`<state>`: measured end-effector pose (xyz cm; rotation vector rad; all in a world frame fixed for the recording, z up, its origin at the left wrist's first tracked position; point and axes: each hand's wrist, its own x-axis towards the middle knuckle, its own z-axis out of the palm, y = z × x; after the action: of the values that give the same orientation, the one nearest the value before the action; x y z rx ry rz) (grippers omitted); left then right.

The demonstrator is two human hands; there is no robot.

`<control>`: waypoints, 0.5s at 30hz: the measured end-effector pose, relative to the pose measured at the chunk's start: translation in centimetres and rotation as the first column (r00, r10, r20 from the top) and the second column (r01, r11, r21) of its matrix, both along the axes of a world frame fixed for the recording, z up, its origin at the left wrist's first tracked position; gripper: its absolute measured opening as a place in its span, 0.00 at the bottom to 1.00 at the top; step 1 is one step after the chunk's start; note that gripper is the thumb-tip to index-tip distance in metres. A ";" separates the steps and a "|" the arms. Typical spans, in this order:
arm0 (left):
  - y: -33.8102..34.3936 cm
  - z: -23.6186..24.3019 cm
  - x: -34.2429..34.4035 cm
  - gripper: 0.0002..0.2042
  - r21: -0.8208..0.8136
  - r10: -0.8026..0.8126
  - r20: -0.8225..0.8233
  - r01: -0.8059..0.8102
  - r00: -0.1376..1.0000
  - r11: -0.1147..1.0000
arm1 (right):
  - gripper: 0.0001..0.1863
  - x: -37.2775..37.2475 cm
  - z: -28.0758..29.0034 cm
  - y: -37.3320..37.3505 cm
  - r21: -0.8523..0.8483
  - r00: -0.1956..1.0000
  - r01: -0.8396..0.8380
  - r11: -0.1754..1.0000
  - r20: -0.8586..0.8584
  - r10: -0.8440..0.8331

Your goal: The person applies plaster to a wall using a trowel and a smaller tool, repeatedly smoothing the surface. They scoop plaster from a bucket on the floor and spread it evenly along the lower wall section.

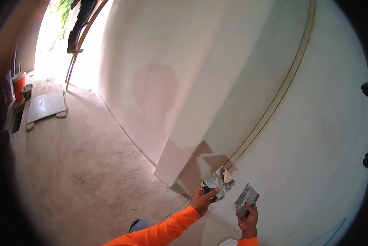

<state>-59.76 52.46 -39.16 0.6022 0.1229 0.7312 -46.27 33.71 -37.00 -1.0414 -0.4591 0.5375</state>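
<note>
My left hand grips a wide putty knife, its metal blade smeared with pale filler. A thicker dab of filler sits near the blade's far corner. Just to the right, my right hand is closed round a second putty knife, blade up, with white smears along its left side. The two blades are close but apart. Behind them stands a pale plastered wall with a long recessed groove running up it. Whether either blade touches the wall, I cannot tell.
A white bucket rim shows below my hands. A pillar juts out left of the groove. Far left are an orange bucket, a small dark bucket and a board on blocks. Another person's leg is on a ladder.
</note>
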 end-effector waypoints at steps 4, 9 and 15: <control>0.8 -0.5 0.1 0.21 0.267 0.333 0.096 -0.347 0.938 0.899 | 0.17 -3.8 4.6 2.8 -0.109 0.997 0.063 0.992 0.045 -0.058; 2.7 -0.1 -0.9 0.22 0.471 0.517 0.090 -0.493 0.851 0.731 | 0.17 -7.3 8.0 5.8 -0.126 0.976 0.094 0.988 0.209 -0.066; 2.6 1.7 -1.8 0.19 0.668 0.620 0.142 -0.537 0.772 0.515 | 0.13 -9.5 11.4 8.3 -0.200 0.986 0.046 0.979 0.166 -0.013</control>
<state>-61.59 55.03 -37.45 1.3612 0.1684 1.4374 -55.73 42.00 -25.59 -1.2929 -0.5410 0.4810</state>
